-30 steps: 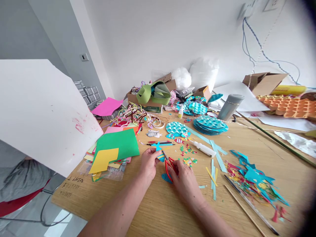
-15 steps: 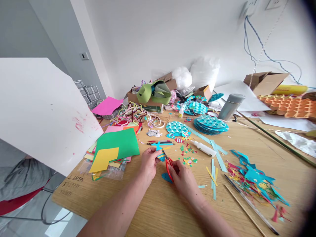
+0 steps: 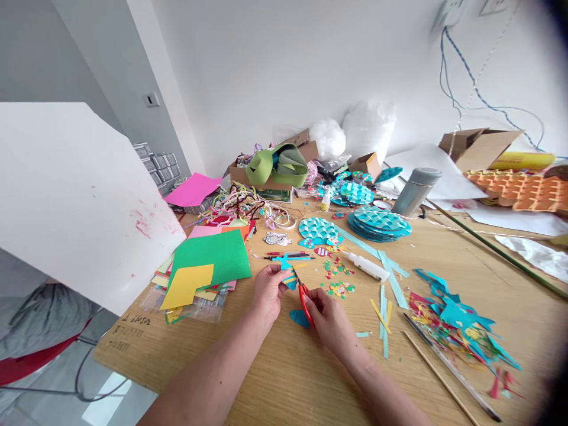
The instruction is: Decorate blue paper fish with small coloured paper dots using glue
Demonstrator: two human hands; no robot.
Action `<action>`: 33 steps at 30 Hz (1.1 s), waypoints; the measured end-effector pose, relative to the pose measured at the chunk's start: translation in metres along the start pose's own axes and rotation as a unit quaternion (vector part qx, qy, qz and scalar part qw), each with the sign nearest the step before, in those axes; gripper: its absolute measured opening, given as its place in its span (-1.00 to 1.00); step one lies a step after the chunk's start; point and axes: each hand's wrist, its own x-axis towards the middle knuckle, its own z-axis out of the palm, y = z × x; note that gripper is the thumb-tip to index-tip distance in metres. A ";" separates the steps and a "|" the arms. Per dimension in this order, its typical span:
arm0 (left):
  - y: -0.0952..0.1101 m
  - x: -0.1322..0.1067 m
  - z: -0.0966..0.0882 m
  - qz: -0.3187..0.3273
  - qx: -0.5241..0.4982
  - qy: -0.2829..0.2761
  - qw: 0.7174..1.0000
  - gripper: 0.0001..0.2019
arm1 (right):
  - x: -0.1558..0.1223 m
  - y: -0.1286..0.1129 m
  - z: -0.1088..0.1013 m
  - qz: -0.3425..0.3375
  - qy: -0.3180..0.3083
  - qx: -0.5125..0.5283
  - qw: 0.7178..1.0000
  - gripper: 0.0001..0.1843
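Note:
My left hand [image 3: 269, 290] pinches a small blue paper fish [image 3: 290, 280] with yellow stripes across its body. Red-handled scissors [image 3: 304, 297] sit in my right hand [image 3: 326, 313], fingers closed around the handles. Their blades point up and to the left, right beside the fish's edge, where a yellow strip [image 3: 300, 265] sticks out. Whether the blades touch the strip is too small to tell. Below the scissors another blue paper fish shape [image 3: 300, 318] lies on the table, partly behind my right hand.
Coloured paper sheets [image 3: 213, 257] are stacked on the left. A white glue bottle [image 3: 367, 266], pens [image 3: 290, 257] and paper confetti [image 3: 339, 288] lie beyond my hands. To the right are blue scraps [image 3: 461, 316], a wooden stick [image 3: 437, 376] and a grey bottle [image 3: 416, 191].
The scissors have shifted very slightly, with the handles nearer together. More of the loose blue fish shape shows beneath them. My left hand stays nearly still.

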 end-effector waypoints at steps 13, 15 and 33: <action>0.001 0.001 -0.001 0.001 0.006 -0.002 1.000 -0.76 | 0.001 0.002 -0.001 -0.002 0.005 -0.003 1.000 -0.61; 0.002 0.004 -0.003 0.011 0.008 0.007 1.000 -0.73 | 0.001 0.001 -0.005 -0.008 0.014 -0.028 0.999 -0.63; 0.015 0.016 -0.014 0.069 0.012 0.054 0.996 -0.66 | 0.016 -0.021 -0.033 -0.103 -0.016 -0.366 0.925 -0.76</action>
